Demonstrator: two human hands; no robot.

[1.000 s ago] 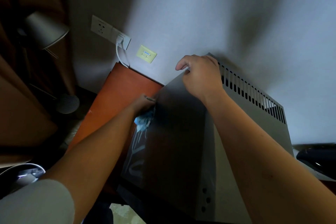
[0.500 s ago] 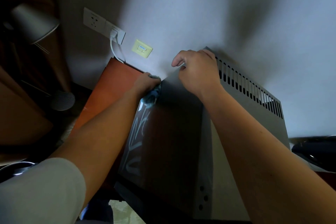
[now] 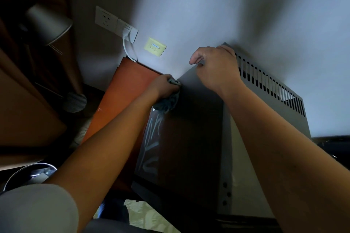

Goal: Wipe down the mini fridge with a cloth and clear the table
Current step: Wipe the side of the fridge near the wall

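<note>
The grey mini fridge [image 3: 191, 138] fills the middle of the view, its top slanting towards me, with a slotted vent panel along its right rear. My left hand [image 3: 162, 86] grips a bunched blue cloth [image 3: 167, 103] and presses it against the fridge's upper left edge. Wet streaks show on the fridge's left side below the cloth. My right hand [image 3: 216, 68] rests on the fridge's far top corner near the wall, fingers curled over the edge.
An orange-brown wooden table top [image 3: 125, 91] lies left of the fridge against the white wall. A wall socket [image 3: 117, 24] with a white plug and cable sits above it. A grey lamp [image 3: 47, 24] stands far left. A round bin [image 3: 28, 176] sits lower left.
My left hand swept the cloth up the fridge's left edge towards the far corner, then held near the top. The right hand stayed on the corner.
</note>
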